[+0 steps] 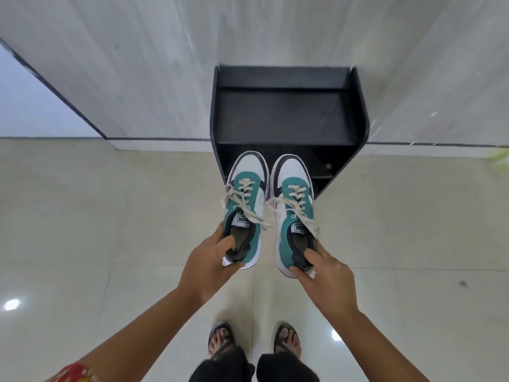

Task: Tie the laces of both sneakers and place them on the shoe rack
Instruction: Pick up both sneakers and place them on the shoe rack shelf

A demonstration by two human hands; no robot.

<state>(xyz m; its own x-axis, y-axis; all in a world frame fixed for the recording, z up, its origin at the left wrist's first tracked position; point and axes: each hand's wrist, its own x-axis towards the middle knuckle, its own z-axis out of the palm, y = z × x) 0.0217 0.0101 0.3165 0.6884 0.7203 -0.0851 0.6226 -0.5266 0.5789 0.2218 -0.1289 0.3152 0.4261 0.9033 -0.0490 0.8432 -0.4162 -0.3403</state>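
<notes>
Now sneakers point(268, 208) held — toes toward rack point(358, 106)

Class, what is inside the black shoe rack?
The shoe rack shows bare dark shelves; the held sneakers cover part of its lower shelves, so what lies there is hidden.
</notes>
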